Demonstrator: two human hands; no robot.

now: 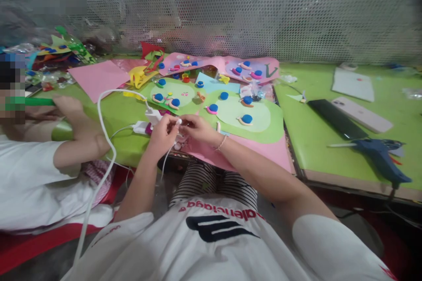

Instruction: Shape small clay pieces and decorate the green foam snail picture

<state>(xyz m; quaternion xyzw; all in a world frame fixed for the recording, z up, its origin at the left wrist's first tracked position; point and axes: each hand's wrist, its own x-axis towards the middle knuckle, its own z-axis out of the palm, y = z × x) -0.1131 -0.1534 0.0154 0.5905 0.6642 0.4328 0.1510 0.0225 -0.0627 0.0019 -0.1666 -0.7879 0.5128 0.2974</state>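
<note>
Close together at the table's front edge, my left hand point(163, 135) and my right hand point(200, 130) meet with their fingertips closed. A small white lump point(179, 121) shows between them, pinched by the left thumb and fingers. The right fingers touch it or lie right beside it; part of them is hidden. Behind my hands, green card point(275, 127) bears several clay snails with blue shells, one of them a pale-bodied snail point(245, 119). White charger plugs point(153, 116) with a white cable point(103, 140) are just left of my left hand.
A glue gun point(376, 158), a pink phone point(361, 114) and a dark long case point(336, 118) lie on the right. Pink card point(99, 79) and a green bottle point(77, 46) are at the left, near a seated person point(29, 184) holding something green. A perforated metal panel point(231, 9) stands behind.
</note>
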